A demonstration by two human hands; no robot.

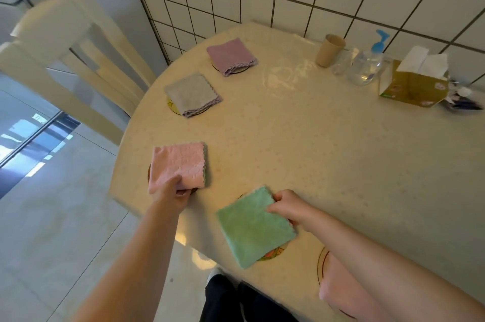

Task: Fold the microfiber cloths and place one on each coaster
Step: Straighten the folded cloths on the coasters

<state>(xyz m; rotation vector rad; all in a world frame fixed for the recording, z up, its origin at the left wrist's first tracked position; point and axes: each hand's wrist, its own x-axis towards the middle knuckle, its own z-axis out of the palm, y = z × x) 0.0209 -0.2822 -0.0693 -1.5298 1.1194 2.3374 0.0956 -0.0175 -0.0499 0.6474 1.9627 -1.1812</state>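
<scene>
Several folded cloths lie on round coasters along the table's left edge. My left hand [175,190] pinches the near corner of a folded pink cloth [178,163], which almost hides its coaster [149,174]. My right hand [287,207] grips the right edge of a folded green cloth [253,227] resting on a patterned coaster [273,253]. Farther back, a grey cloth [191,93] covers a yellow coaster [172,106], and a mauve cloth [231,55] covers a pale coaster [237,71]. Under my right forearm, another pink cloth [341,292] lies on a coaster [321,262].
The round cream table [328,143] stands against a tiled wall. At the back right are a beige cup [329,50], a clear glass [342,63], a pump bottle [367,64] and a tissue box [412,85]. A cream chair [76,59] stands at the left.
</scene>
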